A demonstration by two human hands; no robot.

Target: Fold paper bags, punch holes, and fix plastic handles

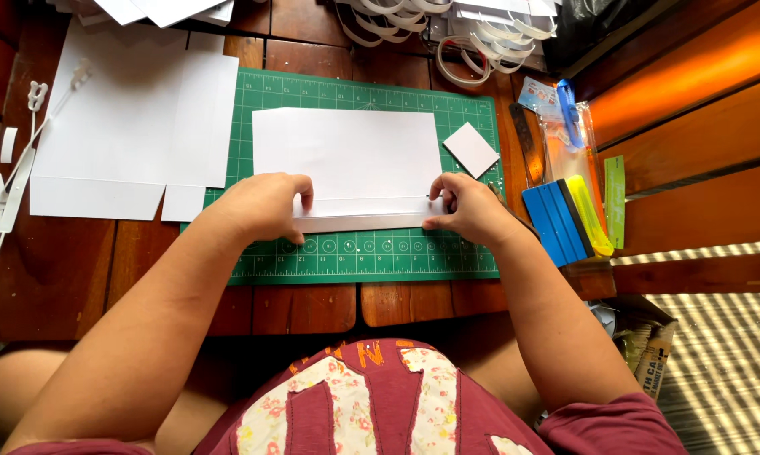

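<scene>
On the green cutting mat (371,253), both hands (266,206) (468,211) pinch a white sheet (346,156), its near edge seemingly folded up.

The green gridded cutting mat (371,257) lies bare along its near edge. On the left, large white card sheets (127,135) crowd the brown wooden table (55,270); on the right stand blue blocks (555,221); white strip loops (481,38) block the far side.

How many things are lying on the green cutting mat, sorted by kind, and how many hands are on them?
Large white sheet, near edge folded up: 1
Small white square card: 1
Hands pressing the fold, left hand and right hand: 2
Total on the green cutting mat: 4
</scene>
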